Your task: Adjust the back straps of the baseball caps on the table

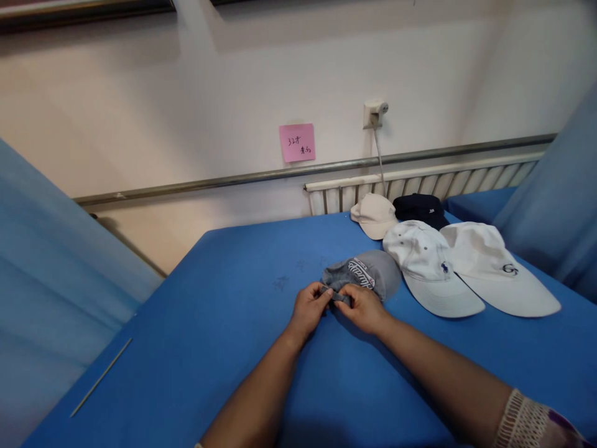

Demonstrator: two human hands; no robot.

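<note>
A grey baseball cap (388,274) with white lettering lies on the blue table (224,298), its brim turned to the right. My left hand (308,309) pinches the near left edge of this cap, around its strap. Close beside it, my right hand (366,308) grips the same strap edge between thumb and fingers. A short piece of the dark grey strap shows between the two hands. How the strap is fastened is too small to make out.
Right of the grey cap lie a white cap (417,258) with a blue logo and a white long-brimmed cap (489,267). Behind them are a beige cap (374,211) and a black cap (418,206). A thin stick (101,377) lies at left. Blue curtains (56,274) hang at both sides.
</note>
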